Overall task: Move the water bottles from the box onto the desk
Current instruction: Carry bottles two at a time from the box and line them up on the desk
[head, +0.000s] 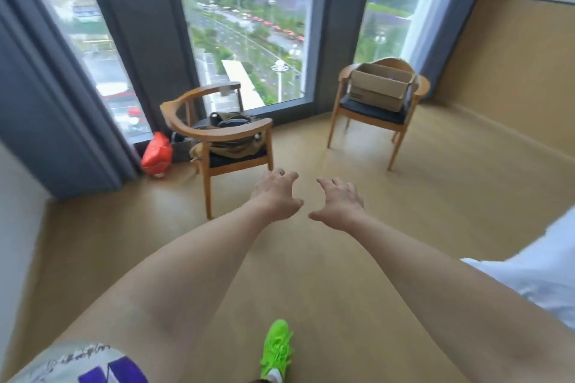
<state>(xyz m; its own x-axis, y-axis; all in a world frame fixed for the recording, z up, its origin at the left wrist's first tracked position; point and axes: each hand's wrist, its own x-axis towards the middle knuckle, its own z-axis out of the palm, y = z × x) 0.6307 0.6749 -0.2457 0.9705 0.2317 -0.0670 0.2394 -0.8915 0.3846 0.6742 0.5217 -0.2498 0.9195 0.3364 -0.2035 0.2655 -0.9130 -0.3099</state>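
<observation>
Both our left hand [277, 193] and right hand [340, 204] are reaching forward, relaxed, grasping nothing. We are observing an open brown cardboard box [378, 88] sitting on the right chair [373, 115]; contents indiscernible.

Print on the cardboard box [378, 90] is too blurred to read

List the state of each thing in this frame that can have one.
cardboard box: open-topped, on the right chair's seat; contents unclear
right chair: upright, holding the box
left chair: upright, a bag on its seat
left hand: open, empty
right hand: open, empty
orange bag: on the floor by the window
</observation>
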